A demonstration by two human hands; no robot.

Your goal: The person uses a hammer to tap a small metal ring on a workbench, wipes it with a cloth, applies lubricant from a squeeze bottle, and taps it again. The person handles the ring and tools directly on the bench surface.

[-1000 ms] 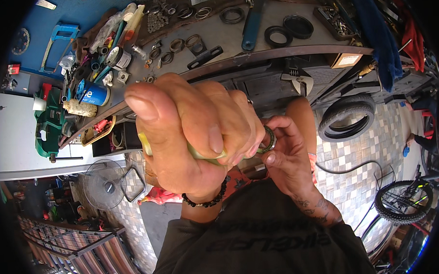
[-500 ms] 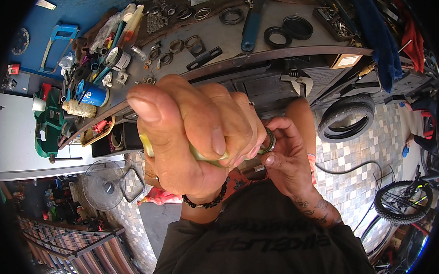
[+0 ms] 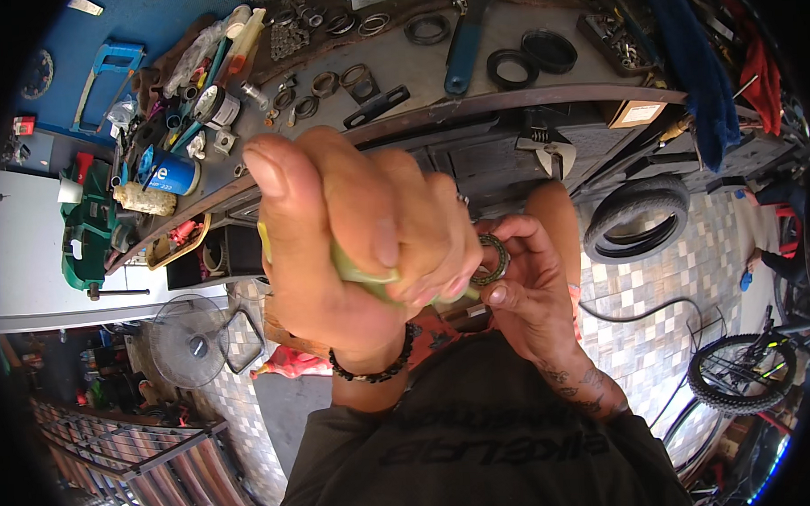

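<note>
My left hand [image 3: 311, 256], raised close to the camera, is wrapped tightly round a translucent yellow-green, tube-like thing [image 3: 363, 270]. Most of it is hidden by the fingers; a narrow end points right at a ring. That dark greenish bearing ring [image 3: 502, 252] is pinched between the thumb and fingers of my right hand [image 3: 540, 288]. Small bead-like parts seem to line the ring. The narrow end sits at the ring's left side; whether they touch I cannot tell.
Across the bench [image 3: 344, 54] lie metal rings, a large blue-handled wrench [image 3: 469, 45], black round cups and a blue can [image 3: 172, 175]. A green vise [image 3: 87, 228] is at left. Right, tyres [image 3: 640, 218] stand on the tiled floor. A fan [image 3: 192, 341] is lower left.
My left hand has shifted slightly left, showing more of the yellow-green thing and its narrow end. The ring in my right hand now faces the camera more openly.
</note>
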